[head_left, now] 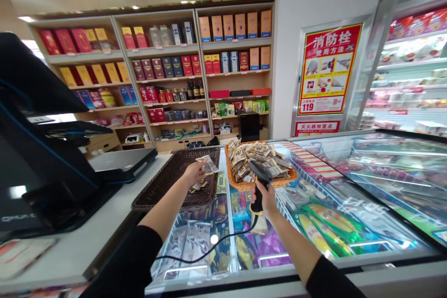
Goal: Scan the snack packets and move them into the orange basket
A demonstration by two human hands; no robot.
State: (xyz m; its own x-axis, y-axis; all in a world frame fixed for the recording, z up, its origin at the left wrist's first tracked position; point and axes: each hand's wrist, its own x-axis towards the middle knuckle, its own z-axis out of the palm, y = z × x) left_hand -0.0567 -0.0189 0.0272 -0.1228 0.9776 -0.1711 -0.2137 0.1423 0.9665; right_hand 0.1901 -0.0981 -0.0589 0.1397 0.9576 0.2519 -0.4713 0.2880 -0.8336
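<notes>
My left hand (194, 173) is closed on a small flat snack packet (208, 165), held over the right side of a dark brown woven basket (157, 191). A few similar packets (198, 185) lie in that basket under the hand. In my right hand (267, 198) is a black and yellow handheld barcode scanner (259, 195), its head pointing up and left. Behind the scanner stands an orange woven basket (229, 174), heaped with small packets (256, 156). A black cable runs from the scanner's grip down to the left.
Both baskets rest on a glass-topped freezer (223, 260) with packaged goods inside. At left are a checkout terminal (42, 158) and a flat scale (120, 163) on a white counter (87, 242). Shelves of boxes (164, 70) line the back wall; a refrigerated case (412, 84) stands right.
</notes>
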